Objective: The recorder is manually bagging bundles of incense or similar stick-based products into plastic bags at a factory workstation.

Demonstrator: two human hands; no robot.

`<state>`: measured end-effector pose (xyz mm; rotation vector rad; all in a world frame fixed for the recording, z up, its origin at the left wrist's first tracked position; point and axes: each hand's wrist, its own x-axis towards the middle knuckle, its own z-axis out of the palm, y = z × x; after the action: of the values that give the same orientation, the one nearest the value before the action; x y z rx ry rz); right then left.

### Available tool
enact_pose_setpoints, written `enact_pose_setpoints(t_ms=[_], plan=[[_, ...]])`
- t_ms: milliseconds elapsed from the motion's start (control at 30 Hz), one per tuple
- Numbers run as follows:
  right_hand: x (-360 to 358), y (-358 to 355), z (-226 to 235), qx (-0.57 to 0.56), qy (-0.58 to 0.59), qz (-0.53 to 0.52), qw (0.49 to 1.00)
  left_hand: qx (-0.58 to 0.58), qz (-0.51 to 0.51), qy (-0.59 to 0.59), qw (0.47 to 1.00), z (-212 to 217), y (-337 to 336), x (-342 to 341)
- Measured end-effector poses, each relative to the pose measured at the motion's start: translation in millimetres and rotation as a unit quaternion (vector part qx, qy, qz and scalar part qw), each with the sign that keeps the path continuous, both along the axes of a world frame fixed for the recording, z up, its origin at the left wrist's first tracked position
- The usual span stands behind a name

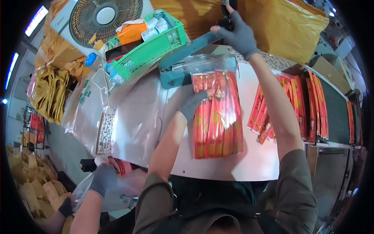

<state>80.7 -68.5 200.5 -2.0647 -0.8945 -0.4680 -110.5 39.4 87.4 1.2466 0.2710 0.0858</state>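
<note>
A clear bag of several long red and yellow packets [218, 115] lies on the white table [249, 163], its open end under the teal heat sealer [183, 68]. My left hand [193, 102], in a grey glove, presses on the bag's upper left part. My right hand [238, 33], also gloved, grips the black handle at the far end of the sealer's raised arm.
More red packets [296, 105] lie at the right. A green basket [150, 45] of small items and a fan [105, 15] stand at the back left, with clear bags [117, 117] beside them. Another person's gloved hand [103, 179] holds a bag at lower left.
</note>
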Motion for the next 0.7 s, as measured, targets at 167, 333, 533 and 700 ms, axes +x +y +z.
enact_pose_setpoints(t_ms=[167, 333, 533, 700], plan=[[40.6, -0.8, -49.9, -0.163, 0.011, 0.012, 0.986, -0.077, 0.094, 0.013, 0.993, -20.7, 24.0, 25.6], [39.7, 4.2, -87.4, -0.085, -0.019, -0.038, 0.995, -0.025, 0.091, 0.014, 0.995, -47.0, 38.6, 27.4], [49.0, 5.5, -91.9, -0.126, -0.031, -0.069, 0.989, -0.028, 0.1, 0.028, 0.994, -38.9, 23.1, 33.3], [31.3, -6.6, -69.9, -0.218, 0.043, -0.101, 0.97, -0.063, 0.128, 0.085, 0.986, -69.6, 51.5, 41.5]])
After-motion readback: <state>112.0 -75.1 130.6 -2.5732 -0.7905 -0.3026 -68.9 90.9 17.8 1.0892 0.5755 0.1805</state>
